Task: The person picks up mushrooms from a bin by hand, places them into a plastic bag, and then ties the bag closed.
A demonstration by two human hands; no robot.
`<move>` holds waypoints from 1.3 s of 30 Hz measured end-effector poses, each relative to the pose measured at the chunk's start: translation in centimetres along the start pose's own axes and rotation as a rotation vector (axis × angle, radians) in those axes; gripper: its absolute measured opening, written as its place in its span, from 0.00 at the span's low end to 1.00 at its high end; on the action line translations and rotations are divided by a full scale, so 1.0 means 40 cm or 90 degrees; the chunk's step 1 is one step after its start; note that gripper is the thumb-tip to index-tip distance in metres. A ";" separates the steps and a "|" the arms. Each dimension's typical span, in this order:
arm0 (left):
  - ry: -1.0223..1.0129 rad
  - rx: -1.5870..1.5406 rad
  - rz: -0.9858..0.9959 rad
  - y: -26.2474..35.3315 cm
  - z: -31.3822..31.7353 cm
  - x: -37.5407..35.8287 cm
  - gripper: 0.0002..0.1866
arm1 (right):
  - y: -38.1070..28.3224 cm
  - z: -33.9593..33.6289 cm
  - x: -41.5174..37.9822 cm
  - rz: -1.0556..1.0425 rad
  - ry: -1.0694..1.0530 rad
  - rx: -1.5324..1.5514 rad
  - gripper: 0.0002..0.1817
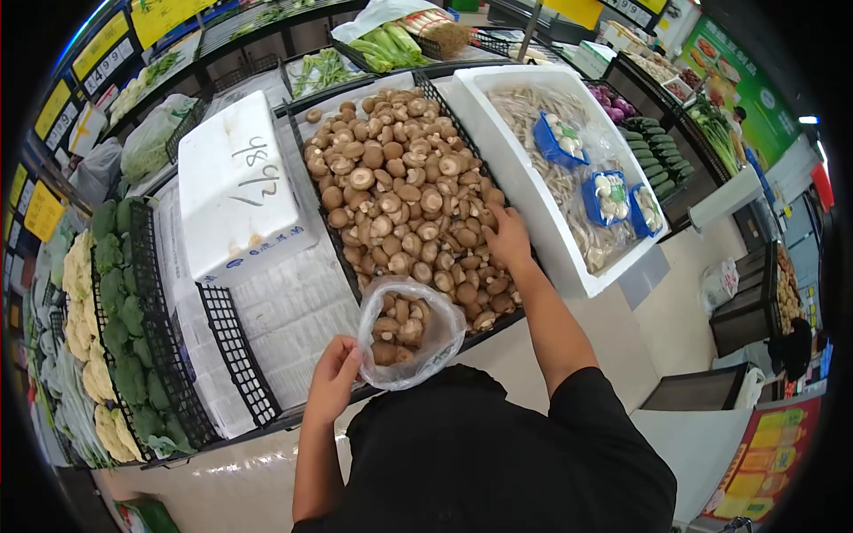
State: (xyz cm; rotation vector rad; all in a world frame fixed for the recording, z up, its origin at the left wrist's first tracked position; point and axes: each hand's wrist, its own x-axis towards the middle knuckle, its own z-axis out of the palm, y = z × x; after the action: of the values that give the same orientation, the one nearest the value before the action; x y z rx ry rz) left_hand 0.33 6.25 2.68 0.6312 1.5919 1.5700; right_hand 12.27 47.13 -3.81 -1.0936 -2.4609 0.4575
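A heap of brown shiitake mushrooms (404, 182) fills a black crate in front of me. At its right edge, my right hand (506, 237) reaches in with curled fingers closed around a mushroom; the fingertips are partly hidden. My left hand (336, 371) pinches the rim of a clear plastic bag (444, 342) at the near end of the crate. The bag's mouth is open toward me, and several shiitake mushrooms (400, 327) lie inside it.
A white foam box (235, 173) lies left of the heap. On the right, an open foam box (569, 271) holds thin pale mushrooms and blue trays (560, 140). Broccoli (120, 311) and cauliflower (84, 329) stand far left, cucumbers (657, 155) far right.
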 end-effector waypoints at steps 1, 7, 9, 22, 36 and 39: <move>0.003 0.008 -0.007 0.005 0.007 -0.002 0.10 | -0.003 -0.004 0.004 0.002 -0.004 -0.005 0.29; 0.010 0.016 -0.020 0.012 0.030 0.004 0.07 | -0.039 -0.051 -0.022 0.044 0.032 0.289 0.23; 0.032 0.017 -0.037 0.015 0.038 0.007 0.06 | -0.117 -0.131 -0.068 0.056 0.014 0.351 0.23; 0.144 -0.073 -0.004 0.022 0.067 0.032 0.09 | -0.373 -0.190 -0.275 -0.590 -0.397 0.133 0.23; 0.229 -0.110 -0.034 0.020 0.096 -0.010 0.07 | -0.262 -0.224 -0.201 -0.275 -0.242 0.268 0.27; 0.222 -0.099 -0.062 0.026 0.105 -0.028 0.08 | -0.236 -0.184 -0.247 -0.160 -0.448 0.307 0.34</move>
State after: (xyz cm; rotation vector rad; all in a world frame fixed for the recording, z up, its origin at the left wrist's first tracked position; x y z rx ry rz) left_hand 4.17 7.88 4.26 0.1985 1.6993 1.7795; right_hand 15.97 34.56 4.52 -0.4530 -2.7577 1.4565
